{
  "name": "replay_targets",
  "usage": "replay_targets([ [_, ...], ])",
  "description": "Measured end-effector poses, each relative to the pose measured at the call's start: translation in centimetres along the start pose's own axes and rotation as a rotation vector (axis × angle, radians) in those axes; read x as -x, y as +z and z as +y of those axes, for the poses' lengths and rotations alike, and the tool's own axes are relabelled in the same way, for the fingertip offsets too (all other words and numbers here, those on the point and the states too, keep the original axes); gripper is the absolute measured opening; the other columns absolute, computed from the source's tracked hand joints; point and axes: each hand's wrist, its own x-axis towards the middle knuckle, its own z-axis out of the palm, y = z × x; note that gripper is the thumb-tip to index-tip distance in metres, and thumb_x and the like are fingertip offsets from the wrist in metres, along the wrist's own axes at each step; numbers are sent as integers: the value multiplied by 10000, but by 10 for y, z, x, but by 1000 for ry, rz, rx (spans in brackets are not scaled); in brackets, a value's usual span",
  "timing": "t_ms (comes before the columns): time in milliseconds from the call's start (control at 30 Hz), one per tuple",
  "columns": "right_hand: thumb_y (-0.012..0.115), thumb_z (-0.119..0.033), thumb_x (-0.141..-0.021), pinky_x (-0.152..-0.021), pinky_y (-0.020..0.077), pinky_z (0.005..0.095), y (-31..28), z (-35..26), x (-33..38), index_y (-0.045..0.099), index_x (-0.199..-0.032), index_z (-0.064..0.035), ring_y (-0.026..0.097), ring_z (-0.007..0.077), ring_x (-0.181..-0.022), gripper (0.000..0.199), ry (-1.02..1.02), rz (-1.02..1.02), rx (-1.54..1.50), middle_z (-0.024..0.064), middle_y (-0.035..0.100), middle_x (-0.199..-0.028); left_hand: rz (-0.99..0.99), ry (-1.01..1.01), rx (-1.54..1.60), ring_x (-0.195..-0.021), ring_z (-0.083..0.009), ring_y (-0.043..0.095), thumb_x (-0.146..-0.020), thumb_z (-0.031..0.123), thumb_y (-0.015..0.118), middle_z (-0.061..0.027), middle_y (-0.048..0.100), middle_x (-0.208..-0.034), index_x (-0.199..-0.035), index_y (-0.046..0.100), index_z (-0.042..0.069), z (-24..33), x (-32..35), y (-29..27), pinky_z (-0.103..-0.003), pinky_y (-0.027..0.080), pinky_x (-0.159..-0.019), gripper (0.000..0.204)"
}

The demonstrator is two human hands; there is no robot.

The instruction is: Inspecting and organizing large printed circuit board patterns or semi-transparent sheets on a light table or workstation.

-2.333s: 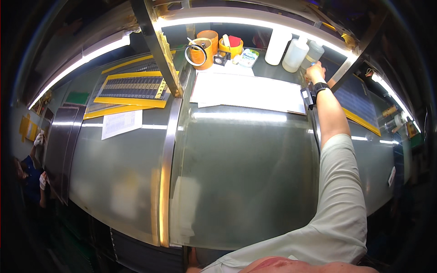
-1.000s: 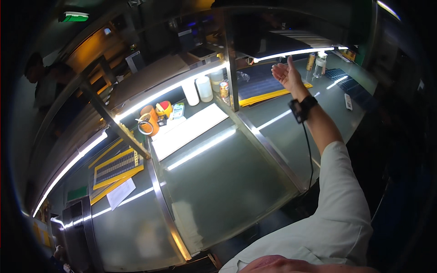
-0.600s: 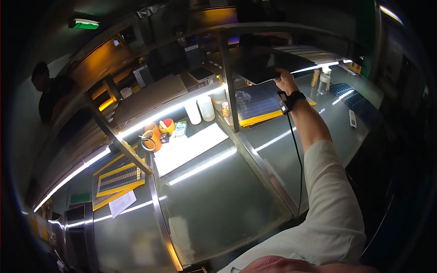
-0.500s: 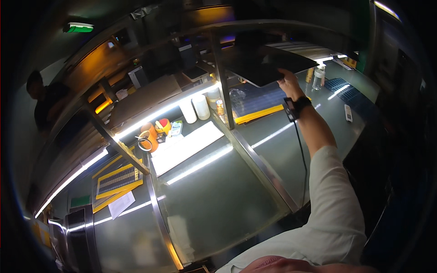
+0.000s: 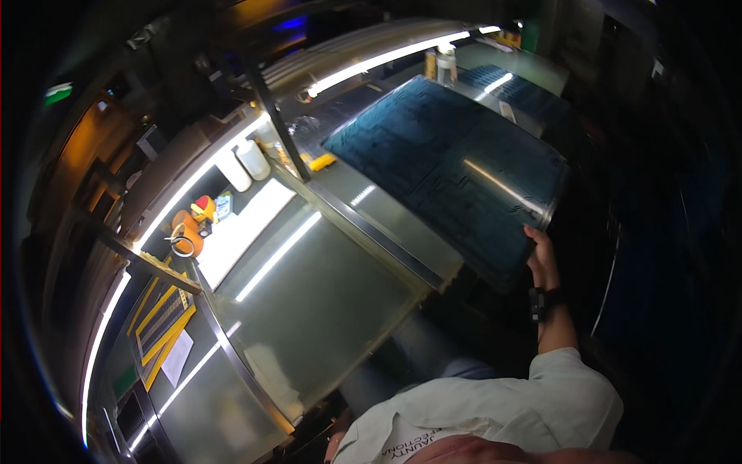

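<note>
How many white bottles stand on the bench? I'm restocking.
2: white bottles side by side at the back of the bench, one left, one right. Others may be hidden.

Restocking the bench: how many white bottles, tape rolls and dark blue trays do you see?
White bottles: 2
Tape rolls: 1
Dark blue trays: 2, one in the right hand's grip, one behind
Total: 5

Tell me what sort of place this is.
Probably a factory workstation: long grey metal workbench, bright strip lights, white plastic bottles, and a large dark patterned tray gripped by the right hand.
</note>
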Motion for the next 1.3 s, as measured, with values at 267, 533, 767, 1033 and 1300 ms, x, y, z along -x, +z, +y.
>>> replay_targets([
  [267,626,-47,-788,-845,476,310,-48,50,13,536,-1098,23,580,214,-945,331,139,129,50,94,582,-1049,-76,12,-80,-1086,-355,535,-816,331,542,-160,585,-1160,-1143,562,52,0,32,22,-400,429,-914,431],
  [533,726,-388,-748,-542,479,260,2,58,-11,551,-883,32,517,112,-593,474,278,112,437,43,520,-719,-304,77,-189,-1045,-334,566,-838,268,563,-174,605,-1111,-1143,571,43,20,-10,-40,-377,443,-891,379],
  [767,496,-239,-928,-609,540,295,-165,98,-19,601,-985,-10,640,178,-694,259,150,415,369,120,644,-832,-513,10,-250,-1046,-314,563,-847,257,564,-163,603,-1117,-1152,567,37,51,-37,-97,-364,439,-895,375],
  [1033,521,-258,-837,-837,476,463,-312,124,-34,617,-948,23,587,374,-986,317,309,967,1548,263,616,-980,-596,-133,-225,-1048,-291,561,-859,244,566,-150,600,-1125,-1162,562,30,53,-48,-108,-350,433,-900,371],
  [1300,559,-274,-802,-828,494,436,-363,134,-60,678,-931,-40,599,355,-995,293,634,710,1632,194,643,-986,-584,-250,-135,-1049,-268,558,-870,231,567,-137,598,-1132,-1172,558,23,72,-71,-89,-335,428,-904,366],
])
